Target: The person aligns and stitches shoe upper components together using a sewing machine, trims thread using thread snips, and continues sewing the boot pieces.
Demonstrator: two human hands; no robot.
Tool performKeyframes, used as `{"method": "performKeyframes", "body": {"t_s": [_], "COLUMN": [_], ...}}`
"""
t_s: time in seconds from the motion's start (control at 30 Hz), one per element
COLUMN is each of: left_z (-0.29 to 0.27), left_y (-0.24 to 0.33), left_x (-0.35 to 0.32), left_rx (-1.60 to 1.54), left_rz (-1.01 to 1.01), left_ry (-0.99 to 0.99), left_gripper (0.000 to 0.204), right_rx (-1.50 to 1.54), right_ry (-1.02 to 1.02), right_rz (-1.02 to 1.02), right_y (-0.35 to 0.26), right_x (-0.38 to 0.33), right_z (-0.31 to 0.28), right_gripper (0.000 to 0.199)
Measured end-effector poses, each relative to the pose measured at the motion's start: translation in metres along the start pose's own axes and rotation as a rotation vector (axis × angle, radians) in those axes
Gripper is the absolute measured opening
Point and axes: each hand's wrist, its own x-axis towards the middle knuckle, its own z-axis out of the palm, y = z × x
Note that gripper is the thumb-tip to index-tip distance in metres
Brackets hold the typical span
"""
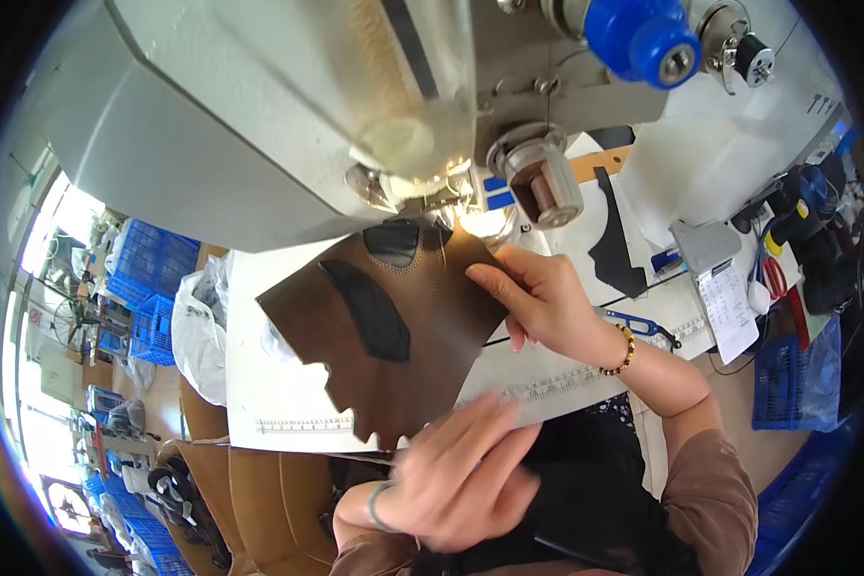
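Observation:
A brown leather piece (418, 355), notched along its lower left edge, lies under the head of a sewing machine (259, 125). Stitched near its top is a black patch (392, 242); a curved black patch (367, 312) sits lower on it. My right hand (552, 302) pinches the leather's right edge between thumb and fingers. Close to the lower edge of the leather is my left hand (466, 470), smeared by motion, its fingers stretched out and thumb apart, with nothing seen in it. The needle area is partly hidden by the machine head.
On the white table are a black cut piece (612, 240), a blue-handled tool (638, 324) and a printed ruler scale (566, 382). Red-handled scissors (774, 276) and a clipped paper (727, 307) lie at right. Blue crates (158, 264) and brown material (269, 494) stand at left.

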Motion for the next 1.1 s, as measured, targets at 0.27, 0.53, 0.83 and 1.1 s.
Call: {"method": "performKeyframes", "body": {"t_s": [0.27, 0.53, 0.83, 1.1], "left_z": [0.098, 0.086, 0.069, 0.06], "left_y": [-0.059, -0.067, -0.095, -0.12], "left_x": [0.045, 0.039, 0.036, 0.041], "left_rx": [0.505, 0.468, 0.408, 0.34], "left_rz": [-0.306, -0.144, -0.022, 0.121], "left_ry": [0.283, 0.361, 0.347, 0.383], "left_gripper": [0.062, 0.052, 0.05, 0.036], "right_rx": [0.44, 0.649, 0.883, 0.857], "right_ry": [0.247, 0.29, 0.334, 0.291], "right_rz": [0.281, 0.212, 0.239, 0.295], "right_y": [0.026, 0.012, 0.021, 0.034], "right_x": [0.047, 0.064, 0.065, 0.064], "right_z": [-0.034, -0.02, -0.004, -0.014], "right_gripper": [0.026, 0.017, 0.008, 0.02]}}
